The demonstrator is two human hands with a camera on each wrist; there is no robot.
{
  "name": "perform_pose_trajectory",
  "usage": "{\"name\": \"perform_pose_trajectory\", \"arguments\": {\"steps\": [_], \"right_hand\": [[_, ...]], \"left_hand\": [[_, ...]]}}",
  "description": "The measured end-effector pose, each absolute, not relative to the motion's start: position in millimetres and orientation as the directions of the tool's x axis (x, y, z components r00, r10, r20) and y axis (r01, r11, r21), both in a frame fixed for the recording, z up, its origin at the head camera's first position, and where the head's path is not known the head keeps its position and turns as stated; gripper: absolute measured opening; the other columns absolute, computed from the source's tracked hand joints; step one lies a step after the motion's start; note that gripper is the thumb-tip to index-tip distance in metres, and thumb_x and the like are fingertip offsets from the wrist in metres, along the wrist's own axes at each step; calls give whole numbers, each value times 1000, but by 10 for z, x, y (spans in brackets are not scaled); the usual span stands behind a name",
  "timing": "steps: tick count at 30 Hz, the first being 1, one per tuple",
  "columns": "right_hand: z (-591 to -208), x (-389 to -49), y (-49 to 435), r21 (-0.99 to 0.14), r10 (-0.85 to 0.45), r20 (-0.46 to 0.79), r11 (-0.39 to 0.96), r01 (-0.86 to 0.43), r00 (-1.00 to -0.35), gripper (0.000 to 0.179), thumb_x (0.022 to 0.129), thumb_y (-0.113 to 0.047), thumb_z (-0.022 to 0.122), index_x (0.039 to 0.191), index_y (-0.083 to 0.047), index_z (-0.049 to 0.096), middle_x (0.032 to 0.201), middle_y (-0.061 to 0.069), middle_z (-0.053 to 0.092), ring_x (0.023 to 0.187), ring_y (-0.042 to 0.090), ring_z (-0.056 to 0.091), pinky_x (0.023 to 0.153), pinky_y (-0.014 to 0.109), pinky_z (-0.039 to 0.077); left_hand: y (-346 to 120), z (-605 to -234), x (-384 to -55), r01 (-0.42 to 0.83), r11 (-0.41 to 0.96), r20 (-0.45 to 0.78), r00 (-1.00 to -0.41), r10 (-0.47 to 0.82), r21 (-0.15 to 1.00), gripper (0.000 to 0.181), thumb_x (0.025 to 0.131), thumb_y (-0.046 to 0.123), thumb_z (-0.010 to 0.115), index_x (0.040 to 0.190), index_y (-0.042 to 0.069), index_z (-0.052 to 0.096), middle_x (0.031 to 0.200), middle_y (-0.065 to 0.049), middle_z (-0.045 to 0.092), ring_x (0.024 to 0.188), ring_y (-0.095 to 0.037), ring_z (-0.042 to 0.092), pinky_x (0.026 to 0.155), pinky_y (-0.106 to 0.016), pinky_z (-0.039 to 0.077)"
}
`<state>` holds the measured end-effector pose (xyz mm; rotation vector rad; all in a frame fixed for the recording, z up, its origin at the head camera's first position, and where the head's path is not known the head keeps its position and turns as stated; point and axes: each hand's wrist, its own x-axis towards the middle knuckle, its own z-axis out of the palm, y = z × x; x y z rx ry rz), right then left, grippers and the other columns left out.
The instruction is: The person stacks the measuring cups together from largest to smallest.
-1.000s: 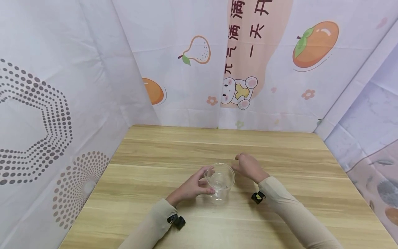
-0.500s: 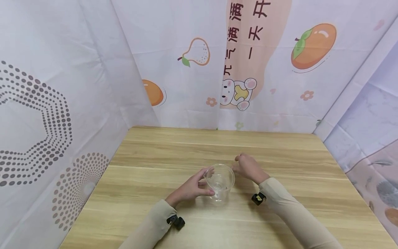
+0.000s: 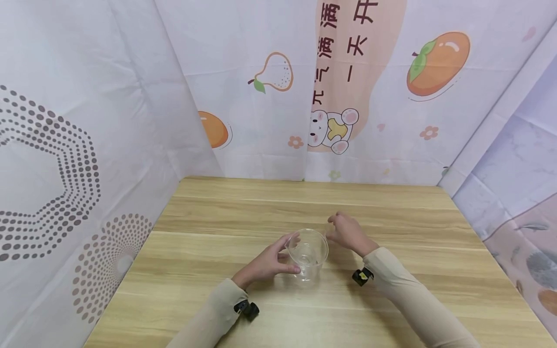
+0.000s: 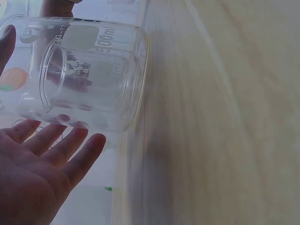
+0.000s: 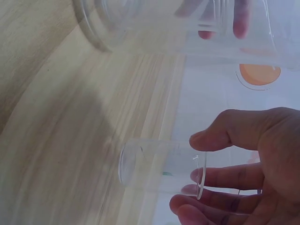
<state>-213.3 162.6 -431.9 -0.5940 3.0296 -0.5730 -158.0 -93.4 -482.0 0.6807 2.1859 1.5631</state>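
Observation:
A clear glass beaker (image 3: 307, 263) marked 500ml stands upright on the wooden table, its spout toward the left. My left hand (image 3: 271, 261) grips its side, thumb in front and fingers behind; the left wrist view shows the fingertips at the glass (image 4: 93, 42). Through its wall, the outline of a smaller printed glass vessel (image 4: 89, 79) shows. To the right of the big beaker, my right hand (image 3: 345, 233) holds a small clear glass beaker (image 5: 159, 164) by its rim, thumb on one side and fingers on the other. The head view barely shows this small one.
The wood-grain tabletop (image 3: 217, 203) runs back to a white curtain (image 3: 243, 159) printed with fruit. More patterned cloth (image 3: 143, 96) hangs on the left, and a marbled sheet (image 3: 500, 193) on the right. Each wrist carries a small black camera (image 3: 248, 309).
Both hands keep their holds, and the large beaker stays in place. The right hand's fingers have shifted very slightly away from the body.

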Motion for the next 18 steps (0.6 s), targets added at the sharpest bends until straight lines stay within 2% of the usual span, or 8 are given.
{"name": "perform_pose_trajectory", "arguments": {"steps": [9, 18], "right_hand": [[-4271, -2150, 1626, -355, -362, 68, 862, -361, -930, 43, 75, -14, 66, 110, 11, 66, 99, 23, 62, 82, 29, 63, 72, 43, 56], [-4248, -2131, 1640, -366, -360, 81, 856, -364, -929, 43, 73, -11, 66, 110, 11, 66, 99, 23, 62, 77, 26, 62, 68, 41, 55]], "left_hand": [[-916, -4800, -1601, 202, 281, 4, -818, 575, 938, 88, 83, 27, 78, 154, 27, 26, 154, -5, 39, 142, -28, 38, 111, -47, 42], [-906, -4812, -1593, 208, 266, 14, -811, 584, 941, 88, 84, 26, 77, 155, 22, 25, 153, -11, 41, 141, -30, 39, 110, -49, 43]]}}
